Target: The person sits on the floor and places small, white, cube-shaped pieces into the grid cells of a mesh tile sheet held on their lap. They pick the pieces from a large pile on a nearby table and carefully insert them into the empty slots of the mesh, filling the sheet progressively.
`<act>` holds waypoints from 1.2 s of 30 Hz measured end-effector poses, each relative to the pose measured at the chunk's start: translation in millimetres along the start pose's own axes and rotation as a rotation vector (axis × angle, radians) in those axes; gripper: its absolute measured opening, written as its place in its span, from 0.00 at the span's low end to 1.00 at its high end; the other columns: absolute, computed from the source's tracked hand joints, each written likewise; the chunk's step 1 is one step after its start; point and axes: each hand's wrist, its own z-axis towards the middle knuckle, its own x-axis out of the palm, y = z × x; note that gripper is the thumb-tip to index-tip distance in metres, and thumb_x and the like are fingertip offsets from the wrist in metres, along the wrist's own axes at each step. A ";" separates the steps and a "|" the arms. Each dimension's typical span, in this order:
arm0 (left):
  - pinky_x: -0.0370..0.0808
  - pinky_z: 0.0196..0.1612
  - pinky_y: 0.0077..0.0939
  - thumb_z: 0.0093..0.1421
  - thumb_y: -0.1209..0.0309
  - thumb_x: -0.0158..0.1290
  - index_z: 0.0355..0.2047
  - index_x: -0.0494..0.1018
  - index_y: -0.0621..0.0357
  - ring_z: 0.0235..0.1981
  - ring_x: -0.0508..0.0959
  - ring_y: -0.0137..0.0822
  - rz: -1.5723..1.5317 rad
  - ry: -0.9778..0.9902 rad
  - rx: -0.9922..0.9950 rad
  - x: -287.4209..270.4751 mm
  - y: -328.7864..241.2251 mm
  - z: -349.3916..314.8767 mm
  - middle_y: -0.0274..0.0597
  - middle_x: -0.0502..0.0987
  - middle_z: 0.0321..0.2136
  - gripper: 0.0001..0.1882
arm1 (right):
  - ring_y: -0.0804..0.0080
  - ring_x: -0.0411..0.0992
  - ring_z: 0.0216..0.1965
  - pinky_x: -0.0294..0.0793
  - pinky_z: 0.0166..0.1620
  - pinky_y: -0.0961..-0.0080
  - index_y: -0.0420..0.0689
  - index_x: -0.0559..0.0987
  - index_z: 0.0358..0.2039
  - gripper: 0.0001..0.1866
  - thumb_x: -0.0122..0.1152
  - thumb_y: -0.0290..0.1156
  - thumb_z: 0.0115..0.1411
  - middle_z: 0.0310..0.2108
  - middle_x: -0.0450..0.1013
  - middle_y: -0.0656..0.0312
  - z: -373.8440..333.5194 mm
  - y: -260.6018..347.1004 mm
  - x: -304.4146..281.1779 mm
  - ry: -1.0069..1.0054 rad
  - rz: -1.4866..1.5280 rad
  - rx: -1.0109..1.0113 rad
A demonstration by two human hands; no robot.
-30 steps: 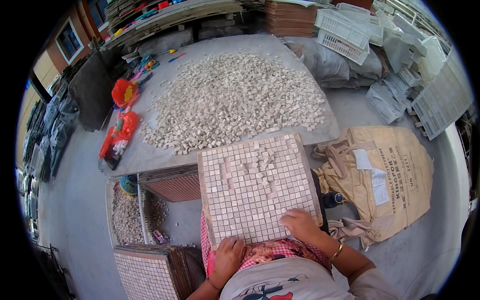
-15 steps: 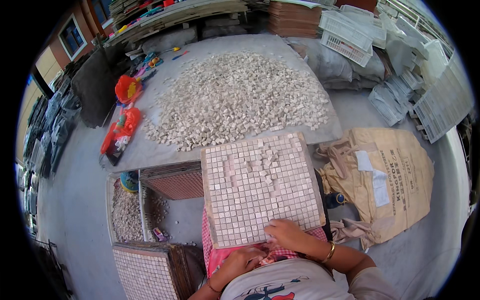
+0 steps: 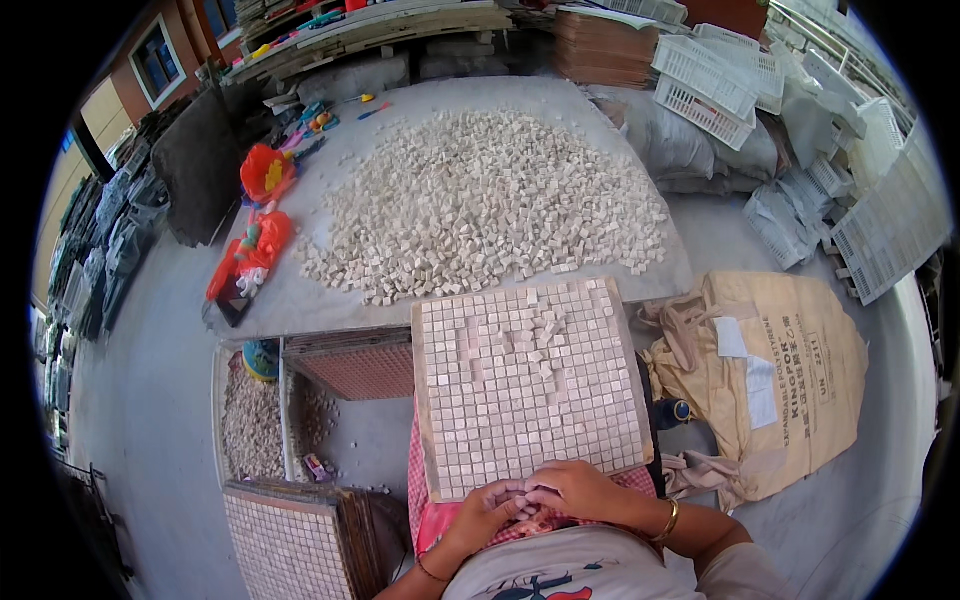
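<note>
A square mosaic board (image 3: 520, 440) rests in front of me, its grid filled mostly with small pale stone tiles. Several loose tiles (image 3: 545, 328) lie heaped on its upper part, where a few slots show bare pinkish backing. At the board's near edge my left hand (image 3: 493, 503) and my right hand (image 3: 568, 488) meet, fingertips bent together and touching. Both are closed; anything between the fingers is too small or hidden to make out. Beyond the board, a wide pile of pale stone tiles (image 3: 500, 195) covers the grey table (image 3: 290, 322).
Stacked mosaic boards (image 3: 285, 545) stand at lower left, below a bin of stone chips (image 3: 253, 425). More boards (image 3: 360, 360) lean under the table. A tan sack (image 3: 790, 390) and a dark bottle (image 3: 672, 411) are at right. White plastic crates (image 3: 705, 90) sit behind; red plastic bags (image 3: 262, 245) lie on the table's left.
My right hand has drawn back from the board's tiles toward me. My left hand has come up and right to meet it. The view has shifted slightly.
</note>
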 end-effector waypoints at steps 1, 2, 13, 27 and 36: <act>0.75 0.36 0.20 0.64 0.75 0.46 0.39 0.73 0.67 0.30 0.76 0.28 0.034 -0.008 -0.023 -7.1 2.1 0.2 0.43 0.78 0.30 0.09 | 0.58 0.73 0.31 0.72 0.34 0.65 0.41 0.76 0.31 0.10 0.58 0.36 0.56 0.29 0.74 0.56 4.4 -0.2 -4.3 0.037 0.069 0.015; 0.74 0.34 0.18 0.64 0.75 0.46 0.39 0.73 0.67 0.28 0.75 0.27 0.068 -0.016 -0.046 -12.5 2.7 -0.1 0.42 0.78 0.29 0.09 | 0.58 0.73 0.31 0.72 0.34 0.66 0.41 0.76 0.31 0.10 0.58 0.35 0.56 0.28 0.73 0.56 9.6 -0.7 -11.4 -0.016 0.021 0.040; 0.60 0.16 0.11 0.64 0.66 0.48 0.33 0.72 0.61 0.16 0.66 0.18 0.462 -1.059 0.624 -254.7 -86.0 -63.2 0.34 0.72 0.19 0.11 | 0.58 0.72 0.27 0.71 0.32 0.66 0.42 0.75 0.29 0.08 0.62 0.32 0.51 0.25 0.72 0.57 80.1 -55.9 -66.3 -0.434 -0.373 0.112; 0.72 0.43 0.23 0.62 0.72 0.49 0.49 0.69 0.65 0.42 0.74 0.32 0.649 -0.950 0.528 -196.9 -51.8 -42.4 0.43 0.72 0.44 0.15 | 0.59 0.71 0.28 0.71 0.30 0.64 0.42 0.72 0.26 0.07 0.59 0.31 0.51 0.22 0.67 0.58 0.4 -26.0 -0.3 -0.015 -0.449 -0.138; 0.73 0.40 0.21 0.59 0.76 0.49 0.42 0.72 0.68 0.38 0.75 0.30 0.728 -0.791 0.616 -132.7 -54.7 -14.9 0.44 0.73 0.40 0.11 | 0.60 0.70 0.27 0.70 0.29 0.65 0.42 0.71 0.25 0.07 0.59 0.31 0.49 0.23 0.68 0.58 -5.1 -17.7 9.2 -0.045 -0.461 -0.103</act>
